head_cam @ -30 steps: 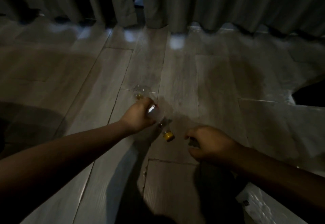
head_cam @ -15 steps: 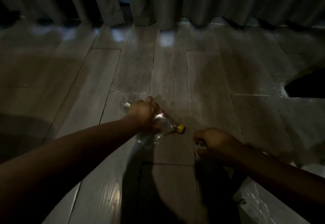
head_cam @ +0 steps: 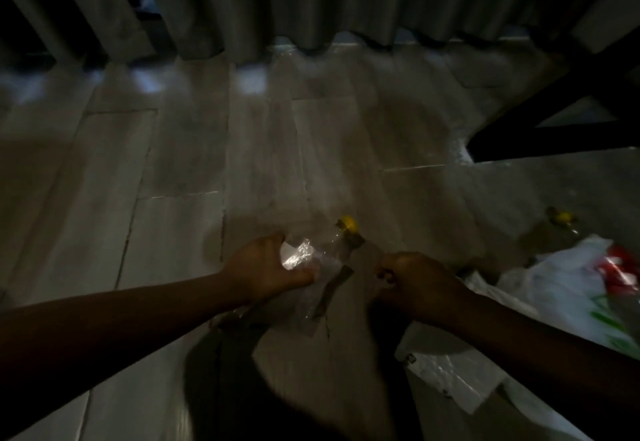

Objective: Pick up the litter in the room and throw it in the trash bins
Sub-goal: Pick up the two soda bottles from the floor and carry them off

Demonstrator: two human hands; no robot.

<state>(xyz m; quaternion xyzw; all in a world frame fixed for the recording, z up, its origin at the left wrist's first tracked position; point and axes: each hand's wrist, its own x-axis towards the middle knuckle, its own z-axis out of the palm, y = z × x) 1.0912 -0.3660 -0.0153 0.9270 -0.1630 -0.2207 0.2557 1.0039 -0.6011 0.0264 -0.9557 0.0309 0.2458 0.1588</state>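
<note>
- Left hand (head_cam: 263, 269): lower centre of the frame, fingers and thumb curled round the body of a clear plastic bottle (head_cam: 325, 250); firm grasp, palm turned down.
- Clear plastic bottle: crumpled, lying tilted, its yellow cap (head_cam: 347, 224) pointing up and right, away from the grasping hand; whether it touches the floor cannot be told.
- Right hand (head_cam: 415, 281): just right of the bottle, apart from it, fingers curled into a fist; whether it holds anything cannot be told.
- White plastic bag (head_cam: 561, 281): lower right, spread on the floor beneath the right forearm, red and green showing inside.
- Second yellow-capped item (head_cam: 562, 217): right edge, above the bag, blurred.
- Plank floor (head_cam: 194, 149): pale, dimly lit.
- Curtains (head_cam: 311, 0): grey folds across the top.
- Dark furniture frame (head_cam: 571, 101): upper right.
</note>
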